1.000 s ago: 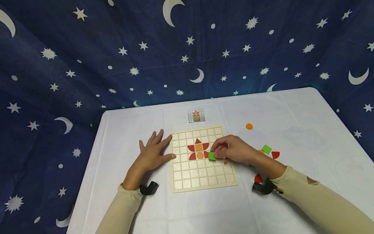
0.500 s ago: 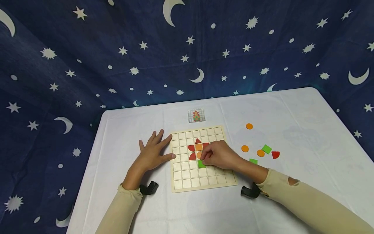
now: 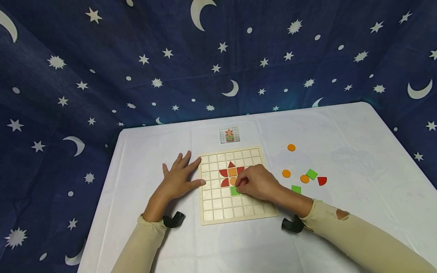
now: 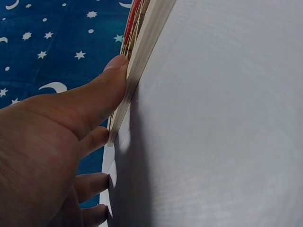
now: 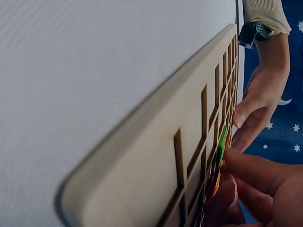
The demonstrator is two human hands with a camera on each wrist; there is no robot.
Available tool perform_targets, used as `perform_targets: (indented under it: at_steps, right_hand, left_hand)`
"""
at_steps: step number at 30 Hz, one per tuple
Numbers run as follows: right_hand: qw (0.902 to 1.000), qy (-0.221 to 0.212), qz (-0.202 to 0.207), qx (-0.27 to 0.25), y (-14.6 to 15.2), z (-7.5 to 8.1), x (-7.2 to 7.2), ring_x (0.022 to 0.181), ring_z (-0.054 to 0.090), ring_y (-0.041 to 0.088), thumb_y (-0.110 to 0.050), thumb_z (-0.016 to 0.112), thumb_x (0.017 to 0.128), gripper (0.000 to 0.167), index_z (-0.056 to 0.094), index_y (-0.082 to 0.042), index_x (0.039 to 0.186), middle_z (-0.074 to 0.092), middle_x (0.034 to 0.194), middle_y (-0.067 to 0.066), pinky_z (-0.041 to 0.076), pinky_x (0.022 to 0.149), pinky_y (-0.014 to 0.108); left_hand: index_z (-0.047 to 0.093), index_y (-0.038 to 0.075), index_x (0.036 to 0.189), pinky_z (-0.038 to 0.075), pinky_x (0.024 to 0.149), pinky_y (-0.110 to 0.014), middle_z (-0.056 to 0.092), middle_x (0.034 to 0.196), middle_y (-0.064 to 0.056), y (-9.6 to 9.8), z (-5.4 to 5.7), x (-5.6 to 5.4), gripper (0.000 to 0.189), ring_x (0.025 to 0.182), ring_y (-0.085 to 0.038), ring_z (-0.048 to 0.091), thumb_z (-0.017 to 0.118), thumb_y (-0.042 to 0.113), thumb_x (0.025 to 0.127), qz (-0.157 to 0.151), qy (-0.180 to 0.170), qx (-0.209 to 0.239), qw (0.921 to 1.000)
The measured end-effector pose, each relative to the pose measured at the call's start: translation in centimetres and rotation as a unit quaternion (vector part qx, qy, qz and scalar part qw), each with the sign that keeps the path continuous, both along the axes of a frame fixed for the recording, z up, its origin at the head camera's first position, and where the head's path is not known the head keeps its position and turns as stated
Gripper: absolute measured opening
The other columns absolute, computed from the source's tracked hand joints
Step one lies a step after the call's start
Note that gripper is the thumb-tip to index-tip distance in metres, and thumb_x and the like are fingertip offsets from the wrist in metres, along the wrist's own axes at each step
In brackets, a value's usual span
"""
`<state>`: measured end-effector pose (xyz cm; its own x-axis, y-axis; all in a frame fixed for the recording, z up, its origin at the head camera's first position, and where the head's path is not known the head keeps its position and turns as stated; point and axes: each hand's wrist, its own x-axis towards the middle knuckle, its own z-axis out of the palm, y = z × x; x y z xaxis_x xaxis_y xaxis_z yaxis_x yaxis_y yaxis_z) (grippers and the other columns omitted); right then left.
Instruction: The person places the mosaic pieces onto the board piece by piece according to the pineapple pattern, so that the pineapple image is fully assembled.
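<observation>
My right hand (image 3: 257, 182) pinches a green square tile (image 3: 235, 191) at its edge, low over the grid board, just below an orange round tile (image 3: 233, 181). In the right wrist view the green tile (image 5: 221, 147) tilts slightly at the cells, thumb and finger at its side. The wooden grid board (image 3: 218, 215) bears an orange square (image 3: 232, 172) and several red pieces, among them a triangle (image 3: 231, 164); some are partly hidden by the right hand. My left hand (image 3: 175, 182) lies spread at the board's left side, its thumb on the frame (image 4: 137, 71).
A small pattern card (image 3: 229, 135) lies beyond the board. Loose tiles are scattered to the right: orange rounds (image 3: 291, 147), green squares (image 3: 311, 174) and a red quarter-circle (image 3: 322, 181). A star-printed cloth (image 3: 184, 72) hangs behind the white table (image 3: 368, 151).
My right hand has carried the green square leftward over the board, to the cell below the orange round, and has barely shifted in the last half second. The left hand stays put.
</observation>
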<state>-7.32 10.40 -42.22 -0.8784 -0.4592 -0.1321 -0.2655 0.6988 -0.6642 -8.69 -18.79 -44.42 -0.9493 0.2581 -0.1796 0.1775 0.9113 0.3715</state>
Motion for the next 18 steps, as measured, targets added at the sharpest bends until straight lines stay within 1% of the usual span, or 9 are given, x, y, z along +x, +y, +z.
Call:
perform_targets:
  at_steps: [5,12,15,18]
  right_hand:
    - [0.9999,-0.013,0.008,0.003,0.1,0.0,0.0,0.067,0.055,0.007,-0.009,0.087,0.074,0.017,0.076,-0.021,0.076,0.061,0.064,-0.012,0.047,0.063,0.025]
    - [0.9998,-0.012,0.013,-0.01,0.4,0.0,0.1,0.066,0.056,0.005,-0.008,0.085,0.075,0.016,0.076,-0.021,0.078,0.062,0.065,-0.014,0.047,0.063,0.024]
    - [0.9995,-0.011,0.014,-0.025,1.0,0.3,-0.2,0.066,0.057,0.005,-0.011,0.085,0.077,0.013,0.078,-0.021,0.082,0.063,0.066,-0.014,0.048,0.063,0.023]
    - [0.9993,-0.004,0.004,-0.036,2.4,0.9,-0.8,0.067,0.057,0.007,-0.014,0.084,0.079,0.01,0.079,-0.019,0.087,0.064,0.068,-0.013,0.047,0.063,0.024]
  left_hand:
    - [0.041,0.029,0.157,-0.001,0.109,-0.086,0.019,0.171,-0.012,0.0,0.0,0.0,0.087,0.159,-0.042,0.009,0.075,0.061,0.084,0.0,-0.001,0.001,1.0]
    - [0.041,0.029,0.157,-0.001,0.109,-0.086,0.019,0.171,-0.012,0.0,0.0,0.0,0.087,0.159,-0.043,0.009,0.075,0.06,0.084,-0.001,0.0,0.002,1.0]
    - [0.042,0.029,0.157,-0.001,0.109,-0.086,0.02,0.171,-0.012,0.0,0.1,0.1,0.086,0.159,-0.043,0.01,0.075,0.06,0.084,-0.001,0.001,0.004,1.0]
    - [0.041,0.029,0.157,-0.001,0.109,-0.086,0.02,0.171,-0.012,0.0,0.0,0.1,0.087,0.159,-0.043,0.01,0.075,0.061,0.084,-0.002,0.001,0.007,1.0]
